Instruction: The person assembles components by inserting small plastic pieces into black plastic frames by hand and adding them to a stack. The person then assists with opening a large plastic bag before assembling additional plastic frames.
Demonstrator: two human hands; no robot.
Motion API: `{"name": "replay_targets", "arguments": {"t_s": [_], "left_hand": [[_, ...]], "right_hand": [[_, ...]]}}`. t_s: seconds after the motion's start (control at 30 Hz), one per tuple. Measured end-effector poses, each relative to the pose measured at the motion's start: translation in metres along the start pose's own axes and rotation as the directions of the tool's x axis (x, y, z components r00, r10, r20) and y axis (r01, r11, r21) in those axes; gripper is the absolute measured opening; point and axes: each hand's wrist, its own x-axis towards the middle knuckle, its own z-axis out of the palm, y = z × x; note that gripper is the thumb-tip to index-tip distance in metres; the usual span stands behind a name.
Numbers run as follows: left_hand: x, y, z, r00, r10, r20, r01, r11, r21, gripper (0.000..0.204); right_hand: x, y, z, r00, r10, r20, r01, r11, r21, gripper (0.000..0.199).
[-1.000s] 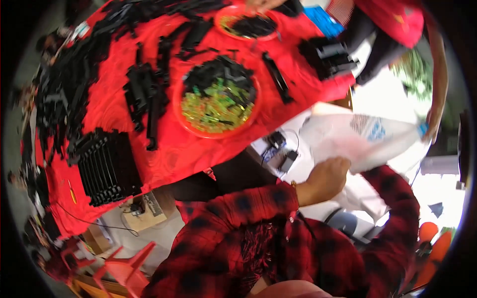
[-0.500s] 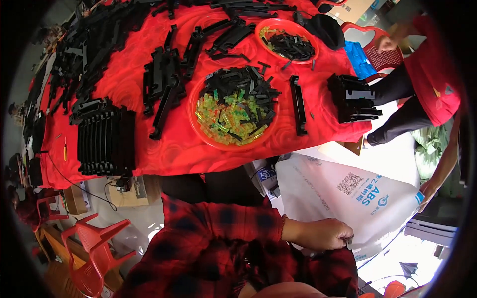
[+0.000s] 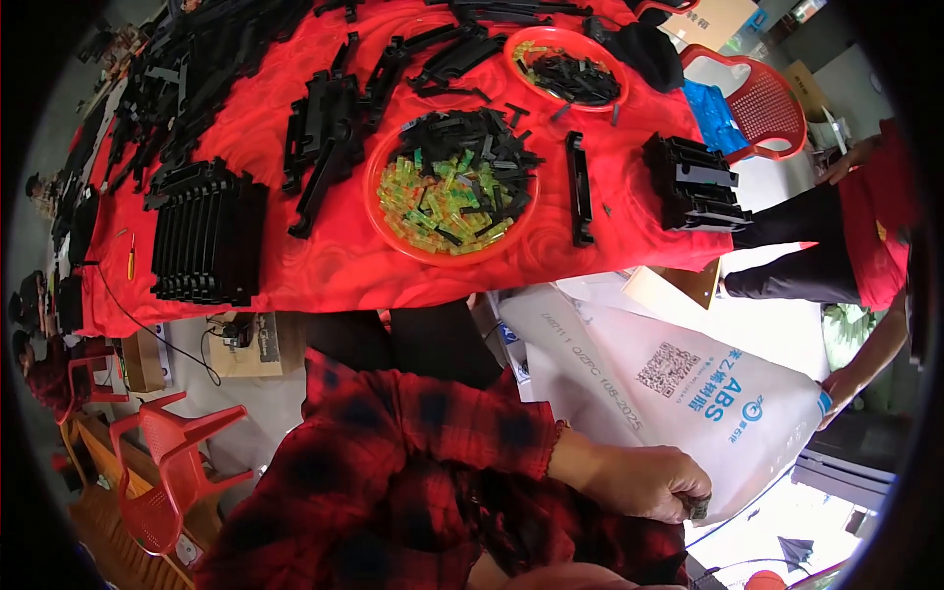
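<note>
Bent the left arm across the lap, plaid sleeve (image 3: 472, 423) at the waist, left hand (image 3: 634, 482) out to the right, back upward. Curled the fingers (image 3: 678, 472) tight on a small dark scrap (image 3: 696, 507), too little visible to name, by the near edge of the white sack (image 3: 678, 433); could not tell about a pinch on the sack itself. Saw nothing of the right hand, so could not tell about its fingers. Saw the sack spread slantwise beside the red tablecloth (image 3: 315, 280), gripped at its blue far corner by a co-worker's hand (image 3: 838, 390), probably for tension. Farther off, found a big bowl (image 3: 418, 254) of yellow-green and black bits near the cloth's edge, likely for easy reach, between stacked black frames (image 3: 206, 241), likely nested to save room, and a lone black bar (image 3: 578, 192). Beyond, noticed a smaller bowl (image 3: 531, 85).
</note>
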Motion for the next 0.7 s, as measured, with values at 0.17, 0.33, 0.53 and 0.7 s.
{"name": "replay_targets", "arguments": {"t_s": [0.17,0.33,0.53,0.7], "left_hand": [[0.003,0.011,0.019,0.995,0.038,0.096,-0.028,0.995,-0.096,0.014],[-0.004,0.019,0.024,0.993,0.038,0.108,-0.031,0.998,-0.061,0.015],[-0.014,0.02,0.028,0.977,0.2,-0.078,-0.201,0.98,-0.011,0.017],[-0.021,0.029,0.019,0.968,0.206,-0.14,-0.206,0.978,0.016,0.021]], "right_hand": [[-0.026,0.008,-0.003,0.997,0.07,-0.024,-0.07,0.998,-0.001,0.025],[-0.03,0.02,-0.016,0.994,0.095,-0.059,-0.096,0.995,-0.014,0.025],[0.111,0.006,-0.116,0.956,-0.201,-0.214,0.169,0.973,-0.159,0.026],[0.265,-0.074,-0.306,0.735,-0.551,-0.395,0.373,0.815,-0.444,0.026]]}}
